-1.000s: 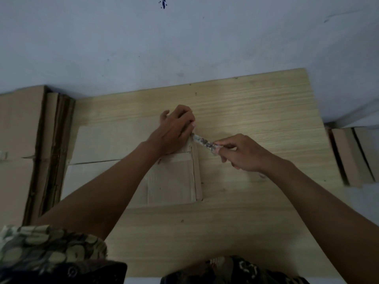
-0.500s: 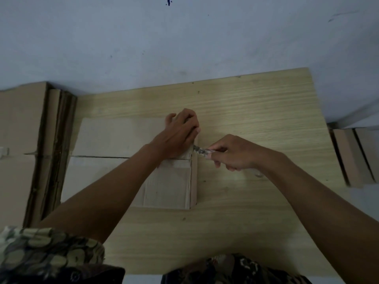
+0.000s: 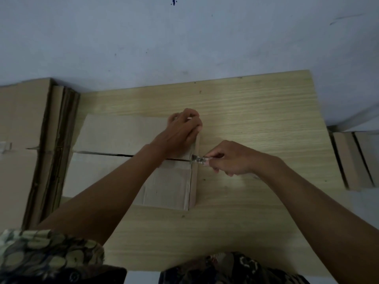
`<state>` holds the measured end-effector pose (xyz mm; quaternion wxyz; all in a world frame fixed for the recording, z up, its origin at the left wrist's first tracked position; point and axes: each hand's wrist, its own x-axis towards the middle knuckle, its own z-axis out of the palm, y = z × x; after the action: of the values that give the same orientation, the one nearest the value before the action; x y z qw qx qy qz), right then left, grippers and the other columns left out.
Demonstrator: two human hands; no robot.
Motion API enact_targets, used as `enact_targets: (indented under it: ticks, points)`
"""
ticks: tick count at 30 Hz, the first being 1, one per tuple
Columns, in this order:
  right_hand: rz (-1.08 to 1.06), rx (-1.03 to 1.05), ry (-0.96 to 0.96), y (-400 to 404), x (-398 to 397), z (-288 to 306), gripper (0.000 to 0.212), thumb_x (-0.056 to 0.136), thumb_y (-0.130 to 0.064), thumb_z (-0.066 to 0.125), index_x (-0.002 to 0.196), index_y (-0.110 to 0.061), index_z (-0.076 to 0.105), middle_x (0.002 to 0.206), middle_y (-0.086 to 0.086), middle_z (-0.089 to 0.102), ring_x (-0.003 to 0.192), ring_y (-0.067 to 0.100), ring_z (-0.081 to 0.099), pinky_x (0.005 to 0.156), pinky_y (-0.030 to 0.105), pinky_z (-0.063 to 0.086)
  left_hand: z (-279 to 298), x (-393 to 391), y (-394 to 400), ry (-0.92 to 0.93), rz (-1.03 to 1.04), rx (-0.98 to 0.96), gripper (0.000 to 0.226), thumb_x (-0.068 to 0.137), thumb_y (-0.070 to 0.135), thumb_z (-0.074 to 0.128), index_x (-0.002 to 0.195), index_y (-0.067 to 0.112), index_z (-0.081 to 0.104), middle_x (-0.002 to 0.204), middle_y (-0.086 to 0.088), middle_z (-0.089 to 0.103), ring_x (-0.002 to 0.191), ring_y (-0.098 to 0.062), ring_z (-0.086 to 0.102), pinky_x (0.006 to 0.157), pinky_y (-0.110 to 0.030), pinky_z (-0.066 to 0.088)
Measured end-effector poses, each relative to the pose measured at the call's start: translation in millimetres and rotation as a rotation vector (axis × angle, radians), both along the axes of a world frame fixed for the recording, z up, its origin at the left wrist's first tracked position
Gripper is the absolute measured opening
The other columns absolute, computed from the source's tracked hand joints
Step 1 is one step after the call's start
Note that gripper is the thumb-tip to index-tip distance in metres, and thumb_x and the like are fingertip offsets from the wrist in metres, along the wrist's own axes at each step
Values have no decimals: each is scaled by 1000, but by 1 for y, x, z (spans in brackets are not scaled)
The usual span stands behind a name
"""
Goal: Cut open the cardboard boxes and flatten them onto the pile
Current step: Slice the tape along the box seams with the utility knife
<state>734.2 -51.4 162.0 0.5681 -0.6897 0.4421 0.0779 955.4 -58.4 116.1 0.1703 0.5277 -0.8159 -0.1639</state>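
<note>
1. Head view: a pale wooden table [image 3: 256,111] stands against a bluish wall [image 3: 184,42].
2. Flattened cardboard is piled [image 3: 26,144] at the table's left; more cardboard pieces [image 3: 352,160] stand off its right edge.
3. One cardboard box [image 3: 114,136] lies on the table's left half, its top seam split open.
4. Left hand [image 3: 182,130] presses down on the box's far right corner, fingers curled over the edge.
5. Right hand [image 3: 231,158] pinches a small knife [image 3: 198,159], its tip at the seam's right end.
</note>
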Motion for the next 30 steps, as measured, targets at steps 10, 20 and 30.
enact_targets:
  ticks: [10,20,30]
  points:
    - [-74,-95,11,14,0,0,23,98,-38,62,91,-19,73,80,-4,75,49,6,61,55,30,50,4,9,120,-153,282,-340,26,91,38,75,90,13,69,87,-4,61,79,-28,57,68,-41,43]
    - [-24,-138,53,19,-3,18,22,98,-36,61,100,-21,76,81,-5,75,49,5,60,49,22,47,0,-3,136,-217,396,-457,18,100,30,62,95,19,75,96,4,71,92,-25,66,84,-44,43]
    - [53,-243,143,29,9,26,37,98,-43,57,99,-12,77,81,6,75,56,12,67,57,27,54,-3,-8,137,-139,448,-337,19,99,30,57,94,13,62,96,-4,59,91,-25,54,89,-43,37]
